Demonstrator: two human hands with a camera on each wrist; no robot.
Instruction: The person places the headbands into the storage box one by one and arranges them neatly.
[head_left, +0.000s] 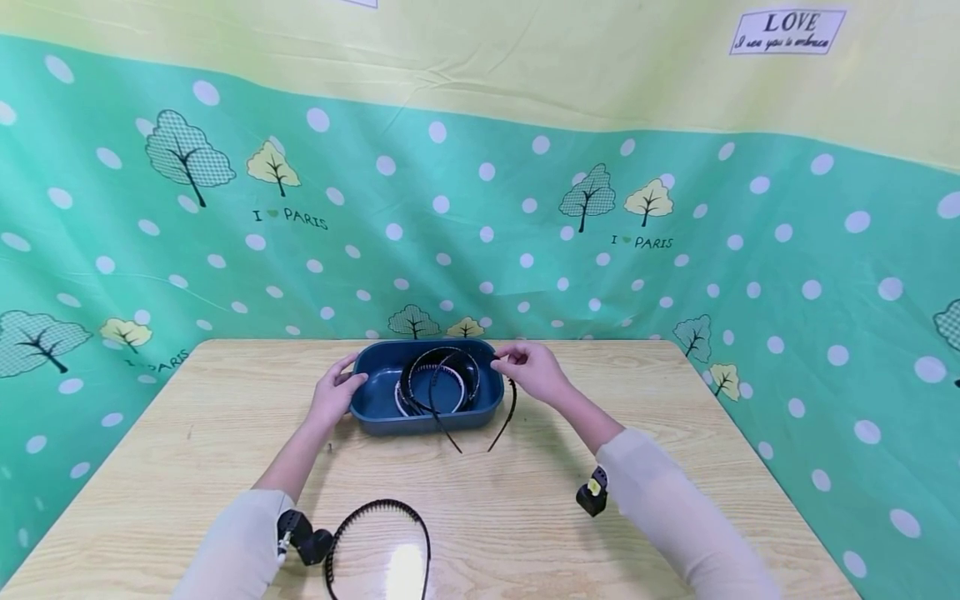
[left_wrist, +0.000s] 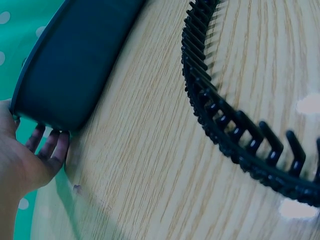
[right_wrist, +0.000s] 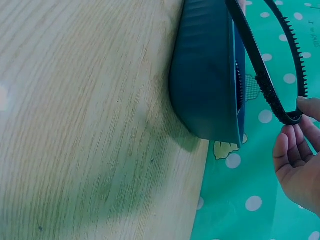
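A dark blue oblong basin [head_left: 390,427] stands near the table's back edge. My left hand [head_left: 331,399] grips its left end, thumb over the rim and fingers against the outer wall. Above the right end, my right hand [head_left: 536,372] pinches a black toothed headband [right_wrist: 268,90] at the middle of its curve; its two tips point down toward the front, across the basin's front right. Inside the basin lie several black headbands [head_left: 476,375] and a white one, overlapping one another. Another black toothed headband [head_left: 427,533] lies on the table near the front, close below the left wrist camera.
The wooden table [head_left: 510,517] reaches back to a green and yellow patterned cloth [head_left: 487,225], which also hangs along both sides. A camera [head_left: 592,497] is strapped at the right wrist, and another [head_left: 306,537] at the left.
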